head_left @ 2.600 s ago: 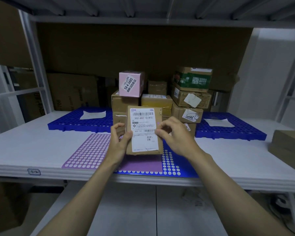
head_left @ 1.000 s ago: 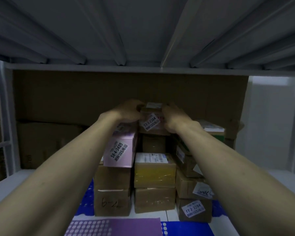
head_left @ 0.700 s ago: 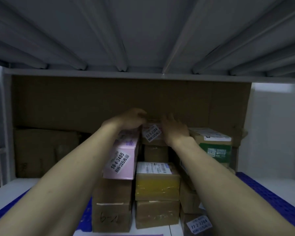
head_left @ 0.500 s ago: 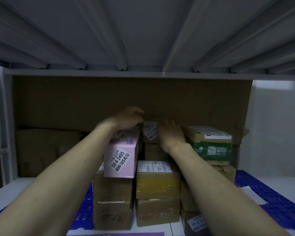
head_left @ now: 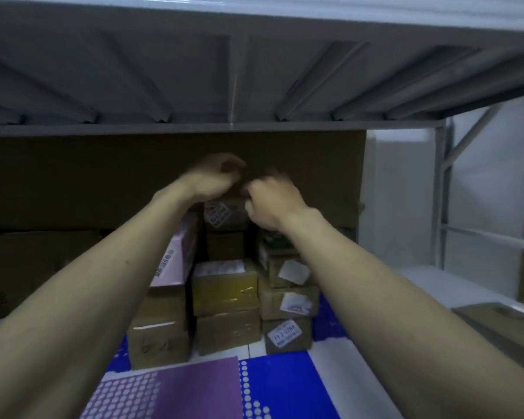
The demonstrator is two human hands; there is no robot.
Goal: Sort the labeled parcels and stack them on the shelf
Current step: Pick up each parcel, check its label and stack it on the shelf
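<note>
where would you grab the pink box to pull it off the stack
Take the pink box by its two long side faces near the labelled front end, coming from the front. It stands free on top of its stack; its right side sits close to the neighbouring parcels.

We see mostly brown cardboard here — the stacked parcels (head_left: 161,343) and the dark brown sheet (head_left: 103,176) behind them. One tall box (head_left: 176,255) is pale pink with a white label, another (head_left: 226,294) is wrapped in yellowish tape, and a box (head_left: 274,241) partly behind the wrist shows green. White labels (head_left: 286,332) carry dark print. In front lie a purple mat (head_left: 176,388) dotted with white and a bright blue one (head_left: 285,385) — also white-dotted along its edge. The shelf (head_left: 339,346) is white, its underside (head_left: 164,71) grey
</note>
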